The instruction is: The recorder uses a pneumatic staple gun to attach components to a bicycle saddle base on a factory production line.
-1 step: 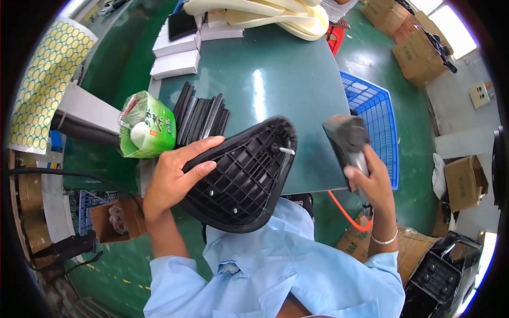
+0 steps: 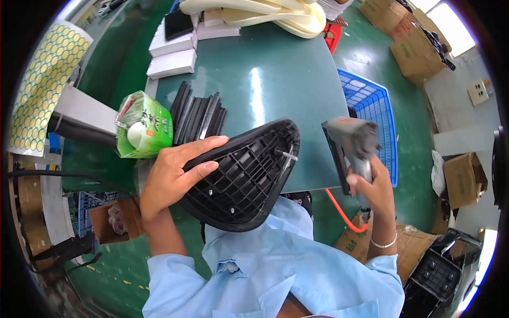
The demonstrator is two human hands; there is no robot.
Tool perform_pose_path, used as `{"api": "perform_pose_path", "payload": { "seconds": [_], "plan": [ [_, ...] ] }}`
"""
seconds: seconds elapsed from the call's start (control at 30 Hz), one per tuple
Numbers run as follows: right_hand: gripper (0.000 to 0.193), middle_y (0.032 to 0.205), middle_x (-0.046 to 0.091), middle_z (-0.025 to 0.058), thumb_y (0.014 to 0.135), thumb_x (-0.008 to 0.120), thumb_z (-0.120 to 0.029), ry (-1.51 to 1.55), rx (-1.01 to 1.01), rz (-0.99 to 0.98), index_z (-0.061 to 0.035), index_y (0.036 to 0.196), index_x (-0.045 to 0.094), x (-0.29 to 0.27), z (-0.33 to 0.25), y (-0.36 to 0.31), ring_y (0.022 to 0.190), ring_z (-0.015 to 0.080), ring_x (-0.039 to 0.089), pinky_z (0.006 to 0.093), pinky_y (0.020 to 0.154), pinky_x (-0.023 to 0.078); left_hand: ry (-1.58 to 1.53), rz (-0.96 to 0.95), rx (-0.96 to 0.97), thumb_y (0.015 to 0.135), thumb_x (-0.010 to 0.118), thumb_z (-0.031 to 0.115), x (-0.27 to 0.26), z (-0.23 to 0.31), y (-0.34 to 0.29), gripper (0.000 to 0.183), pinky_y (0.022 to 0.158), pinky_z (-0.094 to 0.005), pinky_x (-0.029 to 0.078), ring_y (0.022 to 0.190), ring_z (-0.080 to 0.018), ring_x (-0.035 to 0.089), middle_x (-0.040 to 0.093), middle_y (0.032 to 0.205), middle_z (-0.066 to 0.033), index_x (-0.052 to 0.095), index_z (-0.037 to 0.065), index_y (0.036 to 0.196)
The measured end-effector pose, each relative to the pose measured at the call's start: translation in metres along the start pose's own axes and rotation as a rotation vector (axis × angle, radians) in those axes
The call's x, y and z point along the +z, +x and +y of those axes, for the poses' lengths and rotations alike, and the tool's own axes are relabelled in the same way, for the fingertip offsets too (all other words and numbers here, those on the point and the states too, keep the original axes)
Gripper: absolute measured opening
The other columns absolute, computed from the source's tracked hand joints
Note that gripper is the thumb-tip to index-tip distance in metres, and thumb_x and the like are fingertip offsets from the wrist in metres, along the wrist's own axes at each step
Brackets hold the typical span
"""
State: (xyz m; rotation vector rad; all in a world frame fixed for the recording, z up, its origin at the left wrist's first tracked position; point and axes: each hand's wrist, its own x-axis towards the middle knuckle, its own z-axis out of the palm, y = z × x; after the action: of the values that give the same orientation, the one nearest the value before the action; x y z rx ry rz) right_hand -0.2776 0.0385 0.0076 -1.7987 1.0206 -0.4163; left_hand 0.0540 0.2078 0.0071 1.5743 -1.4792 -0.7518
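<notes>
A person's left hand [image 2: 177, 175] grips the edge of a black, rounded-triangular part [image 2: 233, 185], its ribbed underside and metal pins [image 2: 290, 156] showing, while the right hand [image 2: 375, 183] holds a gray gun-shaped tool [image 2: 354, 137] just apart from it. Black strips [image 2: 197, 119] lie on the green worktable [image 2: 297, 79] beside a green carton [image 2: 159, 130]; white boxes [image 2: 170, 63] and cream-colored curved pieces [image 2: 302, 22] crowd the far end, with a blue crate [image 2: 391, 132] at right.
</notes>
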Motion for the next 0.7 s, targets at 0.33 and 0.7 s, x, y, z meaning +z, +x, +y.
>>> {"api": "perform_pose_path", "payload": {
  "seconds": [0.33, 0.7],
  "plan": [
    [0.044, 0.081, 0.056, 0.0021, 0.074, 0.066, -0.005, 0.264, 0.264, 0.021, 0.0028, 0.115, 0.052, 0.0, 0.028, -0.071, 0.063, 0.0083, 0.052, 0.0231, 0.056, 0.043, 0.247, -0.456, 0.292, 0.075, 0.065, 0.005, 0.012, 0.037, 0.086, 0.039, 0.084, -0.032, 0.048, 0.095, -0.031, 0.063, 0.065, 0.106, -0.0148, 0.062, 0.003, 0.114],
    [0.04, 0.082, 0.054, 0.0023, 0.07, 0.07, -0.01, 0.132, 0.286, -0.02, 0.0006, 0.106, 0.056, -0.01, 0.033, -0.084, 0.076, 0.0136, 0.05, 0.0289, 0.072, 0.043, 0.082, -0.577, 0.367, 0.075, 0.064, 0.002, 0.025, 0.022, 0.12, 0.038, 0.09, -0.0336, 0.047, 0.104, -0.0283, 0.062, 0.065, 0.111, -0.0118, 0.062, 0.002, 0.113]
  ]
}}
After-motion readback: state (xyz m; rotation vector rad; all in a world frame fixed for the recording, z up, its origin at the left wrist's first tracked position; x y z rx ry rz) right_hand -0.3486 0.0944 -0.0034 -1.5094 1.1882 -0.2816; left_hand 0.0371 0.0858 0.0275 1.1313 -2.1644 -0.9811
